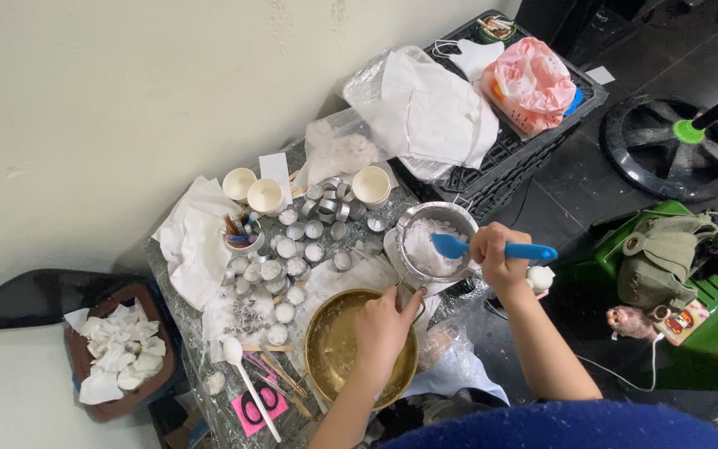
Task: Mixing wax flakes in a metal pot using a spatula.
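Note:
My right hand (496,259) grips the handle of a blue spatula (459,247), whose blade rests in the white flakes inside a small metal pot (432,243). My left hand (386,326) reaches over a brass bowl (334,345) and holds the metal pot's handle near the bowl's far rim. Yellowish liquid lines the brass bowl. Both vessels sit on a small foil-covered table (209,391).
Several small metal tealight cups (292,258), some filled with white wax, crowd the table with paper cups (265,196), a white spoon (247,382) and crumpled white paper. A brown bin (118,349) of paper stands left. A black crate (525,133) with bags, a fan base and a green seat lie right.

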